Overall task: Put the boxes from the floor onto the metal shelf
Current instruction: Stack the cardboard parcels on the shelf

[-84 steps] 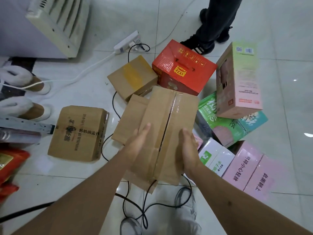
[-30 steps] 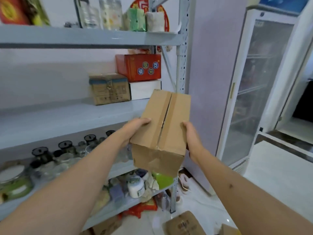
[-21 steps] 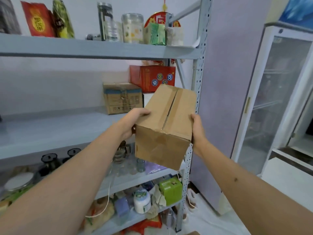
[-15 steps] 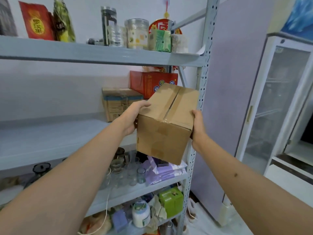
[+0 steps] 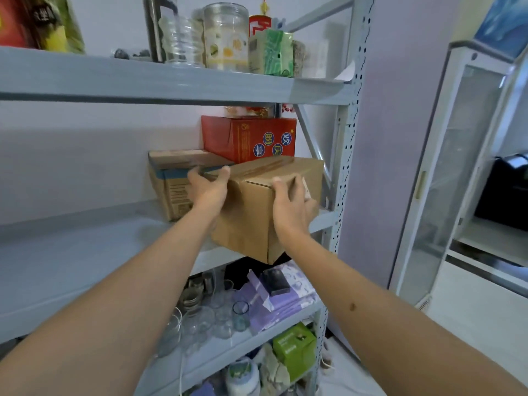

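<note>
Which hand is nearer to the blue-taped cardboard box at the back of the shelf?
Left. The left hand grips the plain brown box on the side next to the blue-taped box, overlapping it in view. The right hand holds the far side.

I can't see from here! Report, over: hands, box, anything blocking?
Both hands, left, right, gripping plain cardboard box. Box half onto middle shelf. Blue-taped carton close beside it.
</note>
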